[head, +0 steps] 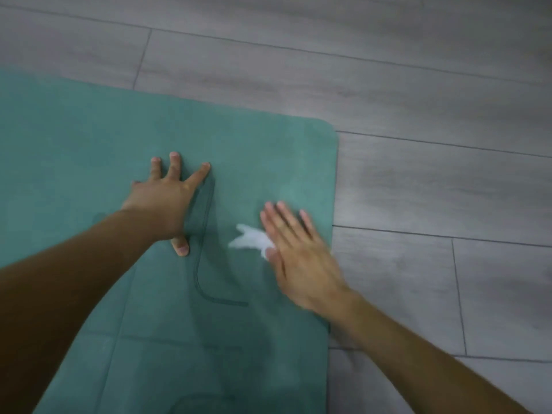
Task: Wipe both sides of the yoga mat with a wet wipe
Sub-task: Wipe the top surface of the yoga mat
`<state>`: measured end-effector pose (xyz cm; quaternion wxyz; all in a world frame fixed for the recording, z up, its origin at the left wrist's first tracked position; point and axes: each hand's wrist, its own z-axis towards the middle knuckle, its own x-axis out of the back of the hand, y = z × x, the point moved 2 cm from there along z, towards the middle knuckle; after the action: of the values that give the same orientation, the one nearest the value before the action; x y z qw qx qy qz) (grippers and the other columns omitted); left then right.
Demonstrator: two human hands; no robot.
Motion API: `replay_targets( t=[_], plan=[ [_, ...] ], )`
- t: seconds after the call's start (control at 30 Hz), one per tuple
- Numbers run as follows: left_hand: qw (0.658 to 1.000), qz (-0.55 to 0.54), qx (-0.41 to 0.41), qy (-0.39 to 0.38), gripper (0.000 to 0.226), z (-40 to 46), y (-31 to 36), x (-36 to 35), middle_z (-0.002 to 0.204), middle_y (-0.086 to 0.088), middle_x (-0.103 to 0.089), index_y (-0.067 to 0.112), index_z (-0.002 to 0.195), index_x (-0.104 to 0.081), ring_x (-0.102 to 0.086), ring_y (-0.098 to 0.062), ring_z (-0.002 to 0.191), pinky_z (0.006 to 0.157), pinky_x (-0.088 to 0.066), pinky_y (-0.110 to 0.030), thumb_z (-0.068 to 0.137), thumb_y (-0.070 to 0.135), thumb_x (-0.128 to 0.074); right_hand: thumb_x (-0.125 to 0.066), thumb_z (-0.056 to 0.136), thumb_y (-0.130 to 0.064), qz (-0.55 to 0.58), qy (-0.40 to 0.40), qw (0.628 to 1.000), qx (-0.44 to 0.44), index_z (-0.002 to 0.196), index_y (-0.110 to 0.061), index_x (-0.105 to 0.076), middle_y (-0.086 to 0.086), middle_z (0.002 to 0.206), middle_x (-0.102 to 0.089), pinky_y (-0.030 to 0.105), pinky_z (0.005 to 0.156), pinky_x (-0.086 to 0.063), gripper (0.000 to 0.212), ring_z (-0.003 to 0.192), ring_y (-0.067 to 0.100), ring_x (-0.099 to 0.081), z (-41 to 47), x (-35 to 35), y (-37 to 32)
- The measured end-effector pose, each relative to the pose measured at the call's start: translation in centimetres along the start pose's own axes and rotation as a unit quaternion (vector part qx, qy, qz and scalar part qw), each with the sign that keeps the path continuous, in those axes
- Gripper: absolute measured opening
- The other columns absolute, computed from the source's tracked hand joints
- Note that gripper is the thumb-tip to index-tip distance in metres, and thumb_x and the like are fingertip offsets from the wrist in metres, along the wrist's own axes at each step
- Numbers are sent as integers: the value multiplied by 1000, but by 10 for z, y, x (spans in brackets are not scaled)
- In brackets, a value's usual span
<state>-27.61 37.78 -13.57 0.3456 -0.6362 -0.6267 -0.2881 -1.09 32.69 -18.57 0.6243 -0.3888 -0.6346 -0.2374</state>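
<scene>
The yoga mat [125, 130] lies flat on the grey floor [433, 100], left hand [162, 204] splayed flat pressing it, right hand [294, 252] with straight fingers pushing the wet wipe [249, 240] near its corner, so this side seems underway and the underside apparently remains

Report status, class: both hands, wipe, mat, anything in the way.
Left hand flat on teal rubber yoga mat. Right hand flat, pressing crumpled white wet wipe near mat's right edge. Nothing in the way.
</scene>
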Motion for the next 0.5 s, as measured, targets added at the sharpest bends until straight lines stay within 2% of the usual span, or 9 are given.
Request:
replay_targets(
  t=[0.1, 0.2, 0.27, 0.33, 0.43, 0.5],
  plan=[
    [1000, -1, -2, 3, 182, -1, 0, 1, 171, -12, 22, 47, 158, 25, 6, -48, 160, 114, -40, -69, 32, 49, -107, -18, 109, -39, 5, 26, 987, -161, 167, -9, -12, 7, 176, -7, 48, 132, -1, 66, 163, 21, 0, 105, 24, 81],
    [1000, -4, 3, 2, 182, -1, 0, 1, 171, -12, 23, 47, 159, 24, 8, -48, 160, 114, -40, -69, 33, 48, -107, -16, 108, -42, 9, 28, 978, -204, 167, -9, -10, 9, 176, -3, 46, 131, 5, 69, 162, 23, 2, 153, 29, 121],
    [1000, -5, 1, 1, 182, -2, 1, 1, 171, -12, 23, 47, 159, 23, 8, -49, 160, 114, -40, -69, 33, 47, -108, -18, 110, -43, 9, 62, 982, -177, 167, -8, -11, 10, 176, -6, 48, 131, 0, 67, 163, 22, 1, 130, 19, 97],
    [1000, -5, 3, 4, 181, -1, 1, 2, 171, -12, 23, 46, 159, 23, 7, -49, 159, 114, -40, -69, 34, 47, -108, -22, 112, -41, 8, 58, 993, -101, 167, -8, -11, 9, 176, -7, 50, 130, -7, 65, 163, 22, 1, 65, 5, 47],
    [1000, -7, 2, 4, 181, 0, 0, 1, 171, -13, 23, 46, 160, 22, 7, -50, 159, 114, -38, -71, 34, 48, -107, -21, 114, -45, 40, -40, 998, 42, 168, -12, -6, 5, 176, 1, 50, 131, -9, 65, 162, 20, 8, -51, -14, -40],
    [1000, -5, -4, 6, 182, 1, -1, 0, 172, -13, 20, 48, 160, 21, 5, -50, 159, 112, -39, -72, 31, 49, -107, -24, 114, -44, 23, -69, 993, 88, 168, -14, -6, 2, 176, 3, 49, 131, -7, 64, 162, 19, 10, -97, -19, -73]
  ],
)
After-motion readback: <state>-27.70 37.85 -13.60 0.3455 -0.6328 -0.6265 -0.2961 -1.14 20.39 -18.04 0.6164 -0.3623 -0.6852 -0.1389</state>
